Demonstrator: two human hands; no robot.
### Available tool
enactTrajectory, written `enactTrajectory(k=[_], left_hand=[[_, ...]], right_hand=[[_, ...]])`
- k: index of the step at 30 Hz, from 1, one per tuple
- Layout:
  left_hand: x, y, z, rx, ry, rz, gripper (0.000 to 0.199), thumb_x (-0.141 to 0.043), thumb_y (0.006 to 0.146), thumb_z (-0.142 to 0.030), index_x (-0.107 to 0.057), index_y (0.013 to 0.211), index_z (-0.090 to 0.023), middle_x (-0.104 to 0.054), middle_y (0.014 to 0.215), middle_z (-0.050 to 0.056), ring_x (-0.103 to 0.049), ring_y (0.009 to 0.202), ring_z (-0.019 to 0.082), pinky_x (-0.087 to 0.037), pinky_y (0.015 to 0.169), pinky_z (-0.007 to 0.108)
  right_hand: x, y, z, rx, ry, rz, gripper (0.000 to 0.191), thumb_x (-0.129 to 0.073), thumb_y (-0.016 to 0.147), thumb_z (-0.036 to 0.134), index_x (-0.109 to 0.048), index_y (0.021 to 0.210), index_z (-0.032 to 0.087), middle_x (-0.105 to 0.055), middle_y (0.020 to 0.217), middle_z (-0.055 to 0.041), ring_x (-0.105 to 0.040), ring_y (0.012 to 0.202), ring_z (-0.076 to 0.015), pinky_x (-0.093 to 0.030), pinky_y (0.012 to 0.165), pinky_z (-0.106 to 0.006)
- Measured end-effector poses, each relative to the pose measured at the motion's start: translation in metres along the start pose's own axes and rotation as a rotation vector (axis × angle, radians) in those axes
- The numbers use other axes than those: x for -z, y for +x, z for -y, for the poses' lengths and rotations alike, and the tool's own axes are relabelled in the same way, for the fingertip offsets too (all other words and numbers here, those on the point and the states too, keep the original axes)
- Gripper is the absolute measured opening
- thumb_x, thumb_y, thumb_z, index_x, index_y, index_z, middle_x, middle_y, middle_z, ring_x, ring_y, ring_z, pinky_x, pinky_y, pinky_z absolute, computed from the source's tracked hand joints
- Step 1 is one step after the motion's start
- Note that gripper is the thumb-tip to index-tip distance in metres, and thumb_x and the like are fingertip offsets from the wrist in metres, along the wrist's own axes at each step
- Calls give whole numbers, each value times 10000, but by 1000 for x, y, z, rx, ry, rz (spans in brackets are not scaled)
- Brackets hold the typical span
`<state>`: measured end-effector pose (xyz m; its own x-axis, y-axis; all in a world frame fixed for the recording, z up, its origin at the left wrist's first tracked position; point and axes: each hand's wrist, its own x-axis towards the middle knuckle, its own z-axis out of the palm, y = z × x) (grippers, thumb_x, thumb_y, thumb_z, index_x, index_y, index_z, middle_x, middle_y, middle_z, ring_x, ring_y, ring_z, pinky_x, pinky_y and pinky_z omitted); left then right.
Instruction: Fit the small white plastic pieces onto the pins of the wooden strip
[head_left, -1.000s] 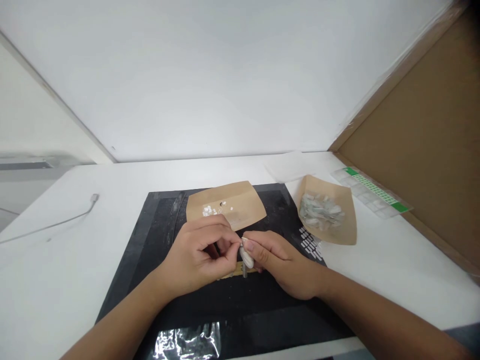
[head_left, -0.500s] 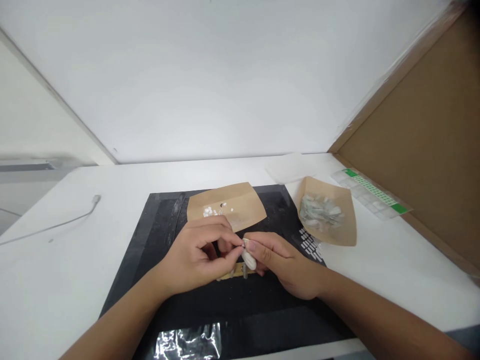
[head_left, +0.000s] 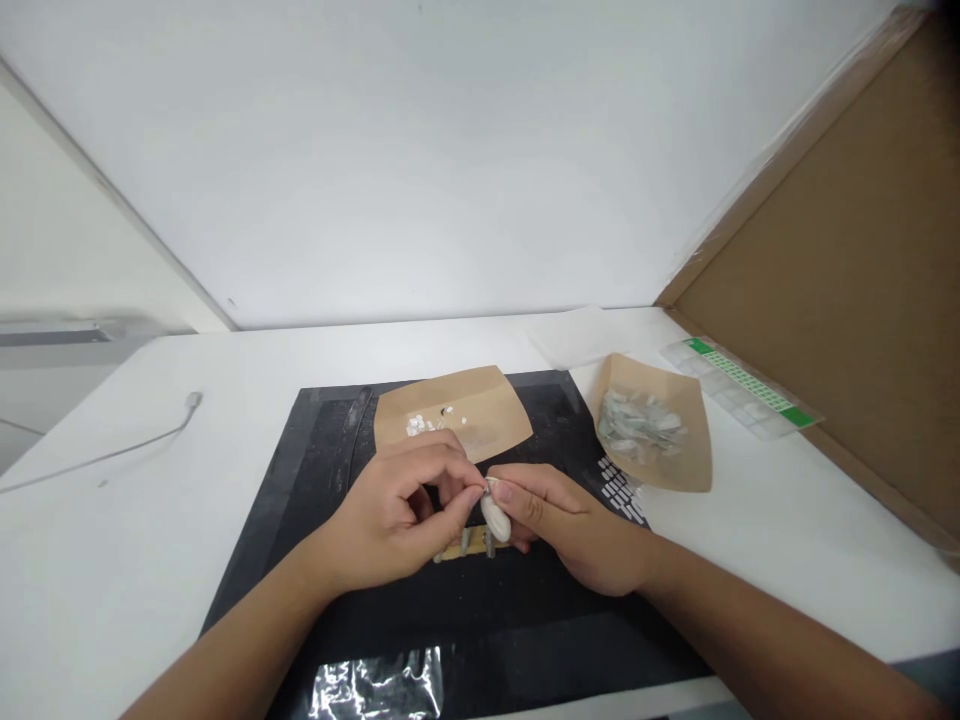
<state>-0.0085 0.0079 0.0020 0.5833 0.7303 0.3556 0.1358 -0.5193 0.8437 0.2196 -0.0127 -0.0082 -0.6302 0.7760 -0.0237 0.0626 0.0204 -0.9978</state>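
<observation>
White piece [head_left: 496,518]: I held it tilted.
Left fingers [head_left: 459,512]: pinched closed at its tip, catch unclear.
Right fingers [head_left: 520,502]: gripped it.

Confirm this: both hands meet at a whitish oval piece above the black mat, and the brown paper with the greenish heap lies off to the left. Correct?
Not quite: the head view shows the brown paper with the greenish heap off to the right. The left hand and right hand meet at the whitish oval piece above the black mat.
</observation>
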Motion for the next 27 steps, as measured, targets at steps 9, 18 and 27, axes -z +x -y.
enactTrajectory(k=[9,18,27], left_hand=[[-5,1,-3,-95,175,-90,88,-637,953,-124,-720,943,-149,-596,783,20,-571,639,93,-455,496,164],[-10,-4,-5,218,-310,-25,151,-626,1029,-276,-700,997,-148,-601,909,23,-691,534,85,-602,446,174],[-8,-3,-3,331,-545,44,228,-626,1035,-345,-692,1044,-127,-590,919,22,-716,549,100,-604,411,157]], right_hand=[[-2,2,-5,-12,156,-9,498,-468,1086,551,-561,789,162,-484,684,29,-425,625,-108,-380,597,-241],[-4,3,2,6,396,79,419,-497,1088,477,-602,855,145,-354,652,67,-352,581,-103,-334,562,-252],[-3,3,-1,14,422,90,435,-514,1083,506,-555,819,163,-345,647,77,-362,579,-95,-326,564,-248]])
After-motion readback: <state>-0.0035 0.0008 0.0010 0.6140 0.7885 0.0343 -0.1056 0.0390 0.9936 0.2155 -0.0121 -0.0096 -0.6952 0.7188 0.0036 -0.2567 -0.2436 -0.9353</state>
